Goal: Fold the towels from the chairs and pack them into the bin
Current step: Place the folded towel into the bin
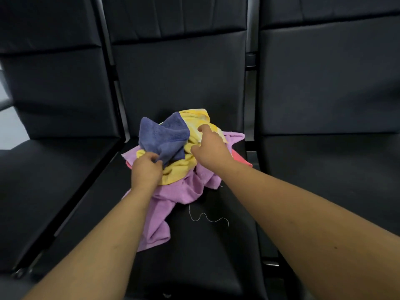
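Observation:
A heap of crumpled towels lies on the seat of the middle black chair [216, 245]. A blue towel [162, 135] sits on top at the left, a yellow towel [194, 126] under and behind it, a pink-purple towel [164, 204] spreads toward me, and a coral-red one [241, 159] peeks out at the right. My left hand [146, 169] pinches a lower corner of the blue towel. On the yellow towel my right hand [211, 146] presses down with curled fingers; its grip is hidden. No bin is in view.
Black padded chairs stand to the left [54, 169] and right [324, 180] of the middle one, joined in a row with narrow gaps between. A loose white thread [207, 217] lies on the seat in front of the pile.

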A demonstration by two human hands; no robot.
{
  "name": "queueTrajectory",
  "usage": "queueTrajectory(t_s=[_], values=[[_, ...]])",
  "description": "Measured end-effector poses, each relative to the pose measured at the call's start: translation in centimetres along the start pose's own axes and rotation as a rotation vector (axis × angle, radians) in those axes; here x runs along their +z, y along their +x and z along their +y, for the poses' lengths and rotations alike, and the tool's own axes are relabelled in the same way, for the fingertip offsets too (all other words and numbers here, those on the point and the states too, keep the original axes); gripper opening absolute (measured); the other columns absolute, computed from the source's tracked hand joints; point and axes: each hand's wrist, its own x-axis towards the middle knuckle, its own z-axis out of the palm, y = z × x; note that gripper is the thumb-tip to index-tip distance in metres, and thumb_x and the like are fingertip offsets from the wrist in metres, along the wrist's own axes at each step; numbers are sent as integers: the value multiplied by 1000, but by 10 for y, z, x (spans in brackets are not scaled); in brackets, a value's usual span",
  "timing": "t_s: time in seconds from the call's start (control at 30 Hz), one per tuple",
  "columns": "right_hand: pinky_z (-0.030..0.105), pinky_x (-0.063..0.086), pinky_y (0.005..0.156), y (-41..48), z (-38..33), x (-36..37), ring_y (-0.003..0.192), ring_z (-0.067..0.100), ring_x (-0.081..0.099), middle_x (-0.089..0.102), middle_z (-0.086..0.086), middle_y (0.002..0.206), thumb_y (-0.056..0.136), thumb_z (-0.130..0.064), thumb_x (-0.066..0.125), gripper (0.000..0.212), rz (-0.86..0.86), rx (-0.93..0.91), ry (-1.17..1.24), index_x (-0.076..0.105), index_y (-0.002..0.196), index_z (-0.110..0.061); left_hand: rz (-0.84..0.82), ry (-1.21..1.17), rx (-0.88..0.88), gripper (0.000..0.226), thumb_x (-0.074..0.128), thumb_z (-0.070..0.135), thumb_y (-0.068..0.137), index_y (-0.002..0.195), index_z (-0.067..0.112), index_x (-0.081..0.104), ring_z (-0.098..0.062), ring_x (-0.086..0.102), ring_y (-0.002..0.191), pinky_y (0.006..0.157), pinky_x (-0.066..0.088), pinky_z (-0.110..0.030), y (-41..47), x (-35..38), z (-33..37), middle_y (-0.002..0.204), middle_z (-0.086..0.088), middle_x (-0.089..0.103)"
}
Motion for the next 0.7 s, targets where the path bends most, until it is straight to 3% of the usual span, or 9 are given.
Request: queueTrajectory(t_s=[0.07,0.13,0.23,0.37,0.43,0.5,0.57,0.63,0.7], values=[[27,41,61,-1,-2,2,83,24,60,60,9,101,93,-12,55,55,-29,-42,62,38,145,-18,23,-60,101,11,60,11,92,83,15,66,-32,61,99,73,36,-27,5,-2,-4,93,-10,63],[15,40,57,-3,-3,-3,77,16,57,62,6,100,96,-11,57,53,-32,-96,135,42,146,-23,35,-170,234,26,59,10,91,72,27,55,-25,59,87,72,39,-28,9,-9,1,83,-3,55],[14,42,65,-9,-9,-23,79,5,57,66,-1,113,95,-20,65,51,-12,-160,223,49,143,-26,-145,-518,333,27,51,2,97,83,25,57,-9,54,79,74,43,-23,-6,-28,28,81,5,57],[11,46,77,-30,-21,-64,92,-3,57,55,-16,111,90,-17,72,63,-7,-284,325,46,147,-27,-433,-986,365,15,51,8,88,92,18,61,-14,62,88,84,49,-30,-30,-52,58,88,2,67],[14,46,87,-45,-24,-87,104,0,59,59,-11,120,90,-17,73,52,-64,-323,332,57,139,-21,-528,-1184,363,23,50,2,84,86,18,67,-13,66,83,79,54,-26,-44,-65,73,86,0,71],[19,42,95,-61,-22,-108,121,6,55,58,-4,130,90,-22,73,23,-99,-310,249,71,112,-19,-613,-1268,393,33,51,-3,84,78,21,73,-11,69,78,73,54,-21,-59,-75,87,83,-1,73],[28,47,86,-81,-15,-124,100,14,62,67,0,109,90,-23,72,12,-133,-285,299,64,84,-16,-688,-1278,405,28,50,-1,85,83,18,71,-13,67,77,70,53,-20,-73,-79,100,85,-4,72],[35,42,70,-98,-7,-135,74,20,54,60,6,81,89,-19,70,19,-180,-248,473,56,78,-15,-745,-1261,411,23,48,3,84,88,15,68,-14,65,77,69,53,-21,-82,-80,110,86,-6,70],[42,33,66,-114,1,-145,74,25,45,52,12,80,83,-20,70,18,-167,-186,697,54,76,-17,-799,-1203,436,25,49,4,84,88,16,70,-13,66,76,70,53,-21,-92,-80,121,85,-5,70]])
